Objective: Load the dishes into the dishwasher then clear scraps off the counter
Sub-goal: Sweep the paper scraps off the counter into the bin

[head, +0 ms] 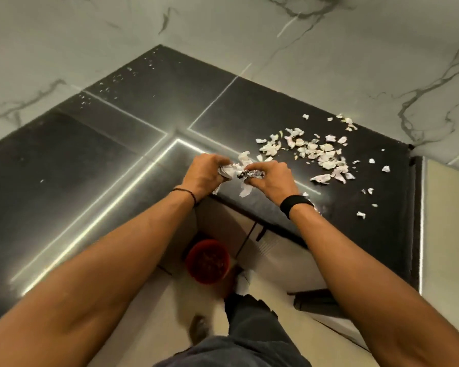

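Since no dishes or dishwasher show and both hands are busy with paper, the step in hand looks like the second one: clearing scraps off the counter [117, 154].

The left hand [204, 176] and right hand [272, 178] meet over the counter's near edge, at its inner corner. Each has fingers curled round one end of a crumpled wad [232, 171] of pale scraps, so both grips are closed on it, not spread. The wad's long axis runs side to side between the hands, roughly level, and loose strips hang from its underside. Something small and dark sits at its middle; I cannot tell what it is.

Most of the scraps [318, 152] lie flat on the counter to the right of the right hand, near it but apart. The patch is longer than wide, stretching from beside the hands out to the right, with stray bits reaching the far wall and the front edge.

A red bin [207, 260] stands on the floor below the hands, close to straight under the wad.

By my judgement the job is partly done. The next move probably calls for dropping the wad into the bin, then gathering the patch toward the edge. Light, flat bits may scatter or cling, so a slow sweep with a cupped hand below suits them.
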